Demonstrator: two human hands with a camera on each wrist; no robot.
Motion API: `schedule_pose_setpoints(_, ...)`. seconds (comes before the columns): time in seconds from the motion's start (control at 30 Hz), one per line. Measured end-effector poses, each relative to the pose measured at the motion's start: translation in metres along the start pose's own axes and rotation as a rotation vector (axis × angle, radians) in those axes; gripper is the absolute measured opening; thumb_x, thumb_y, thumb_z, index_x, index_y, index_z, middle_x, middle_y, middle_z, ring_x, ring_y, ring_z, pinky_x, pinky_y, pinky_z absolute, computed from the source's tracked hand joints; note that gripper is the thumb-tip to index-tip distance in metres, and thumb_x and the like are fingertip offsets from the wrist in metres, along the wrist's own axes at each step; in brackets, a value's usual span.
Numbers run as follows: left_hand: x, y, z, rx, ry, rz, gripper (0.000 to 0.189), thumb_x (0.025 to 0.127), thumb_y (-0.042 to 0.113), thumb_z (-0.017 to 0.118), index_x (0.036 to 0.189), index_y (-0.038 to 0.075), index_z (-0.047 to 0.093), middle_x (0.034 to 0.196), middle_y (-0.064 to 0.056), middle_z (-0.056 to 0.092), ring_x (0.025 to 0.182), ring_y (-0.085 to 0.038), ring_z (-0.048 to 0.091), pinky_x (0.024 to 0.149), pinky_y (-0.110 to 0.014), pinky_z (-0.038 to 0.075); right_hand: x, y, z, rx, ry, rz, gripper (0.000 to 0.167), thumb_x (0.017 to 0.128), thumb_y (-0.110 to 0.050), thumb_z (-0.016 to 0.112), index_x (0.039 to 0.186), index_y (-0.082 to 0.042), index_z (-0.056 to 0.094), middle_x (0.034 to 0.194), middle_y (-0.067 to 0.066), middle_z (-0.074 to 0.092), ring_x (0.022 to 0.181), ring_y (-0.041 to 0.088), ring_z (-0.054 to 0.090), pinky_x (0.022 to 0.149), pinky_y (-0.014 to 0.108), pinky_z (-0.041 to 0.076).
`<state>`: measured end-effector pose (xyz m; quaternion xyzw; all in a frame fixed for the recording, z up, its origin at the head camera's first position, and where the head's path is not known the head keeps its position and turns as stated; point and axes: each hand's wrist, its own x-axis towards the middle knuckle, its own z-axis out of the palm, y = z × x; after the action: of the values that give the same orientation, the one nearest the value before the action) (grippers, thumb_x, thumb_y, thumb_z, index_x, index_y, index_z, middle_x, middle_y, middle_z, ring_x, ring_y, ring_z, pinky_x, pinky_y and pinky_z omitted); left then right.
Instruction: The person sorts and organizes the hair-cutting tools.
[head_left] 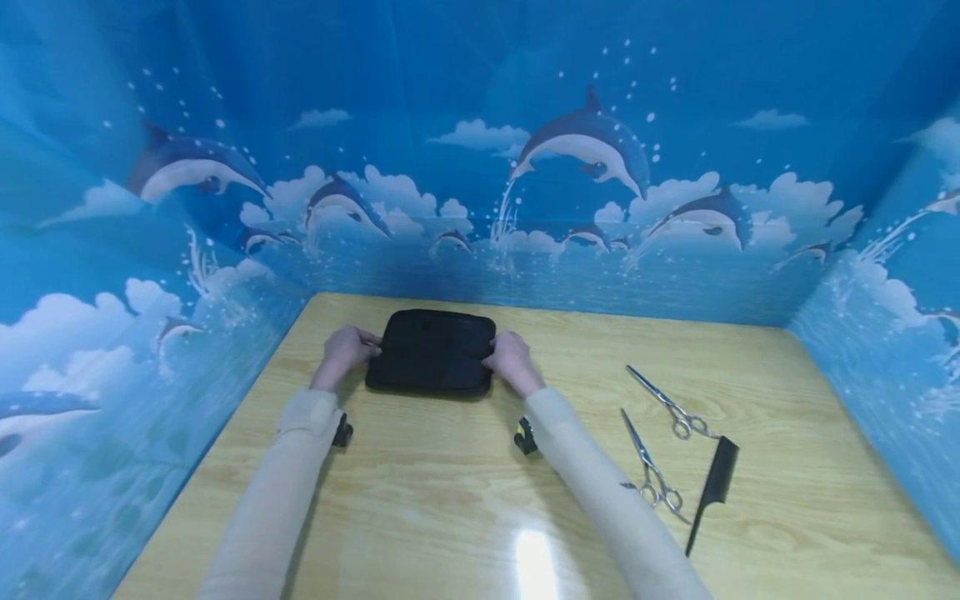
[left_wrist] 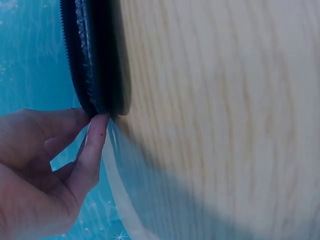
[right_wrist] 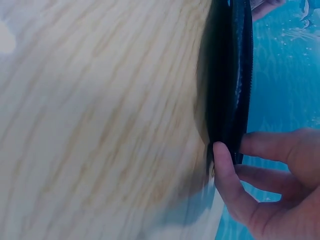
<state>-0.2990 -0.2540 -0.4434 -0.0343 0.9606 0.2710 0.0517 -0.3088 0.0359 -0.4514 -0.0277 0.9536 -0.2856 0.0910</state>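
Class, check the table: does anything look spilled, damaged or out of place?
Nothing looks spilled or damaged. The left hand and right hand hold the black case by its sides. The upper scissors, lower scissors and comb lie at differing angles, untidy rather than odd.

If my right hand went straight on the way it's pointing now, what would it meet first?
Most likely the flat, black, round-cornered zip case: your right hand points inward at it and pinches its right edge, so nothing appears to lie between.

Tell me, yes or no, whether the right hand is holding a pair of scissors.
No, the right hand pinches the edge of the black zip case, while both pairs of scissors lie on the table.
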Motion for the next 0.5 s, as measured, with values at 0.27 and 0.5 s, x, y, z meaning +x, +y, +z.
schedule_pose_setpoints(0.27,-0.0029,0.0025,0.0033,-0.047,-0.008,-0.014,0.031,0.096,0.015,0.069,0.123,-0.001,0.070,0.114,-0.018,0.073,0.086,-0.029,0.074,0.104,-0.052,0.047,-0.0047,0.0030,-0.0035,-0.026,-0.003,-0.009,0.045,0.091,-0.013,0.076,0.131,0.004,0.064,0.130,0.021,0.065,0.094,0.029,0.069,0.101,0.037,0.051)
schedule_pose_setpoints(0.5,-0.0032,0.0030,0.0058,-0.032,0.007,0.023,0.032,0.096,0.016,0.070,0.124,-0.001,0.069,0.113,-0.018,0.073,0.095,-0.033,0.073,0.106,-0.054,0.045,-0.0048,0.0054,-0.0056,-0.025,-0.006,0.004,0.046,0.090,-0.013,0.077,0.132,0.003,0.063,0.128,0.021,0.066,0.056,0.013,0.068,0.097,0.033,0.054)
